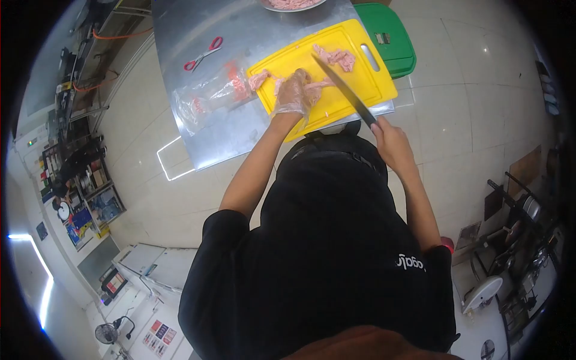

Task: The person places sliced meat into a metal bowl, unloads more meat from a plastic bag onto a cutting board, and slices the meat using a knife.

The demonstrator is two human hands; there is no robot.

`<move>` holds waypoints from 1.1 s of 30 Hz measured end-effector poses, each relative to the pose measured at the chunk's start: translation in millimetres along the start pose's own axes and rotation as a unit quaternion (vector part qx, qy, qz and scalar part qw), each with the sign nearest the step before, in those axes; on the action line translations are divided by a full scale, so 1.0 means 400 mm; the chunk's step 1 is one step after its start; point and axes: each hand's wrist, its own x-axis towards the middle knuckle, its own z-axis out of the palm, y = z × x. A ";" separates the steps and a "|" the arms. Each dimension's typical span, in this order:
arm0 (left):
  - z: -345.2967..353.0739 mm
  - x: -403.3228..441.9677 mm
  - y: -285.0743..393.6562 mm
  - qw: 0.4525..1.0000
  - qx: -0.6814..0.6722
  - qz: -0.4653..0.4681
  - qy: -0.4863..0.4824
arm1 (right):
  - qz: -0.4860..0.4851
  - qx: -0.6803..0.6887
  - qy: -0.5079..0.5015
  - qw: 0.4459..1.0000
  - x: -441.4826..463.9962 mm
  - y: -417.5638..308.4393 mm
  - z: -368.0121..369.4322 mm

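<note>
A yellow cutting board (360,90) lies at an angle on the metal table, with pale pink meat (341,59) near its far side and more at its left edge. My left hand (294,95), in a clear plastic glove, rests over meat at the board's left part; its fingers look bent together, and what lies under them is hidden. My bare right hand (393,143) is closed round the handle of a long knife (348,93). The blade points up and left across the board, between my left hand and the far meat.
Red-handled scissors (204,54) and a clear plastic bag (210,95) with red print lie on the metal table (234,129) left of the board. A metal bowl of meat (292,6) stands at the top edge. A green lid or board (393,42) is at the right.
</note>
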 end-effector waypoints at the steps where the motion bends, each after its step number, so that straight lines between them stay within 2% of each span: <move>1: -0.006 -0.005 -0.008 1.000 0.009 0.004 -0.002 | 0.014 -0.035 -0.031 0.999 -0.006 0.000 0.007; 4: -0.034 -0.018 -0.010 0.996 -0.061 -0.049 -0.037 | -0.004 -0.057 0.027 0.998 -0.003 0.024 0.013; 7: 0.005 -0.016 -0.045 0.996 -0.088 0.010 0.024 | -0.022 -0.049 0.053 0.997 -0.002 -0.001 0.024; 10: 0.025 -0.004 -0.049 0.997 -0.069 0.037 0.012 | -0.021 -0.074 0.009 0.997 -0.007 -0.004 0.040; 13: 0.015 -0.004 -0.054 0.997 -0.041 0.059 -0.023 | -0.007 -0.090 0.061 0.994 0.013 0.022 0.020; 16: 0.017 -0.005 -0.032 0.992 -0.019 0.107 0.058 | -0.025 -0.098 0.048 0.994 -0.006 -0.010 0.017; 19: 0.009 0.014 0.008 0.996 -0.019 0.074 -0.037 | -0.018 -0.083 0.019 0.996 -0.028 -0.050 0.038; 22: 0.090 0.036 -0.013 0.988 0.084 0.130 0.024 | 0.009 -0.067 0.004 0.998 -0.015 -0.052 0.077; 25: 0.118 0.036 -0.031 0.987 0.004 0.149 0.055 | 0.004 -0.030 0.004 1.000 0.043 -0.057 0.123; 27: 0.141 0.050 -0.050 0.985 0.026 0.164 0.052 | -0.012 -0.024 0.049 0.998 0.129 -0.058 0.186; 30: 0.127 0.066 -0.053 0.984 0.051 0.171 0.012 | -0.032 -0.033 0.041 0.998 0.246 -0.113 0.182; 33: 0.103 0.067 -0.049 0.985 0.086 0.148 -0.019 | -0.022 -0.028 0.033 0.999 0.244 -0.119 0.164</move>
